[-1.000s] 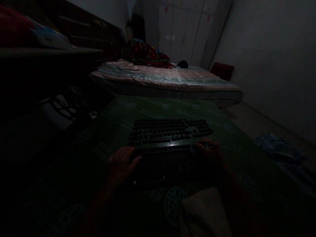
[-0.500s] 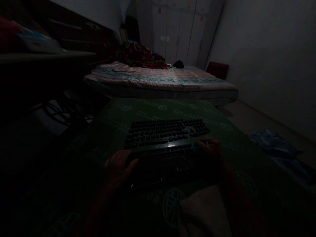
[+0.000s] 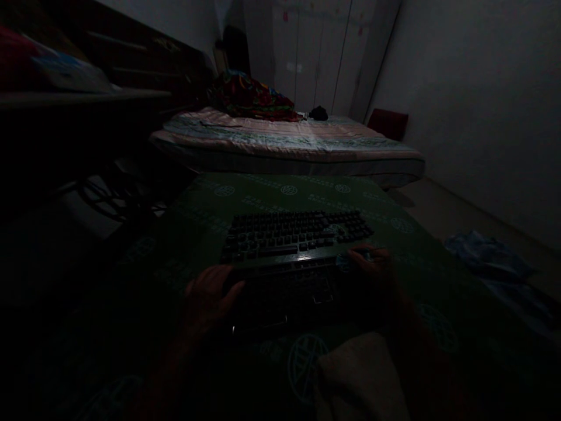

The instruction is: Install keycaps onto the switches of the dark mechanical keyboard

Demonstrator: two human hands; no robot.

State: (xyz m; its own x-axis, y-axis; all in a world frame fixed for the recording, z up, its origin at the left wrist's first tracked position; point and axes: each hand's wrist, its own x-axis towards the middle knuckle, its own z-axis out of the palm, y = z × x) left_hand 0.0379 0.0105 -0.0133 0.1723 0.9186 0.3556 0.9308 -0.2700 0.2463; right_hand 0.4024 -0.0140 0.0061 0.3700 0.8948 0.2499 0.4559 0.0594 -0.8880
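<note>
keyboard base (image 3: 280,292), dark and hard to read, lies on the green table (image 3: 385,204) between both hands, its long axis running left to right across the person's front. which of its long edges is the top is too dim to tell. left hand (image 3: 211,292) curves over its left end, thumb stretched inward, perhaps to keep it from sliding; whether it grips or only rests, i cannot tell. right hand (image 3: 371,260), at the far right corner, looks closed on a bluish scrap (image 3: 343,261). loose keycaps (image 3: 284,222) sit just beyond in rows, probably to keep their order, with the space bar (image 3: 278,251) on the near side. a beige cloth (image 3: 362,374) lies nearest the person.
</note>
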